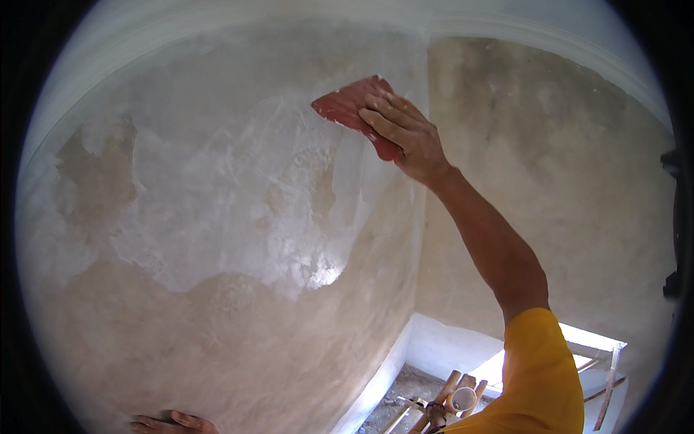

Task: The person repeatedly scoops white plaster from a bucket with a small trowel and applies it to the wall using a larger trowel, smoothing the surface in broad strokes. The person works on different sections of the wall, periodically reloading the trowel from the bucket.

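High on the plastered wall [238, 333], my right hand [406, 137] is closed on a red plastic spreader [354, 101]. Its fingers lie along the blade, whose face is against or very near the wall. Pale, damp-looking filler [210, 202] covers much of the upper wall, with a shiny patch low on its right side. Bare tan areas show through it and below it. At the bottom left edge, my left hand [177, 423] shows only in part, its fingers stretched out near the wall; nothing shows in it.
A second wall [549, 188], brownish, meets the first at a corner to the right. White moulding [506, 25] runs along the top. Below right are wooden poles [441, 390], a round white container [461, 399] and a bright opening [491, 370]. Dark objects [672, 224] hang at the right edge.
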{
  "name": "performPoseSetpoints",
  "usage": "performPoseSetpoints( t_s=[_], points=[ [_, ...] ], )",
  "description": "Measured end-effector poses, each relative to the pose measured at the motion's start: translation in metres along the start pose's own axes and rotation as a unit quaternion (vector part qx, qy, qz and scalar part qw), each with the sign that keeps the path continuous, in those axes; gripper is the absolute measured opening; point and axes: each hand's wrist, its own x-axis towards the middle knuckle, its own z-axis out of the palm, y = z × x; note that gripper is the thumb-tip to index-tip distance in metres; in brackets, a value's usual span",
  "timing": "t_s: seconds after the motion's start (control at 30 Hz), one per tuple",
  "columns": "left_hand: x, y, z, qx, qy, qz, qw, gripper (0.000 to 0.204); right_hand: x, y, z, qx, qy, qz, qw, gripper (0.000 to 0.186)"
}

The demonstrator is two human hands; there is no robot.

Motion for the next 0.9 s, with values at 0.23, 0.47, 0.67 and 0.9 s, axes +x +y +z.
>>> performPoseSetpoints(
  t_s=[0.23,0.47,0.67,0.9],
  points=[
    [0.003,0.012,-0.004,-0.026,-0.04,-0.045,0.998,0.079,-0.062,-0.019,0.026,0.067,-0.171,0.052,0.982,0.074],
    [0.005,0.007,0.004,-0.031,-0.033,-0.021,0.999,0.079,-0.144,0.07,0.03,0.249,-0.069,0.575,0.776,0.03],
    [0.006,-0.017,0.005,0.0,-0.043,0.067,0.997,0.085,-0.118,0.139,0.087,0.393,0.044,0.698,0.598,0.013],
    [-0.044,0.008,0.077,0.012,-0.053,0.051,0.997,0.087,-0.055,0.131,0.136,0.476,0.06,0.627,0.614,0.011]
  ],
)
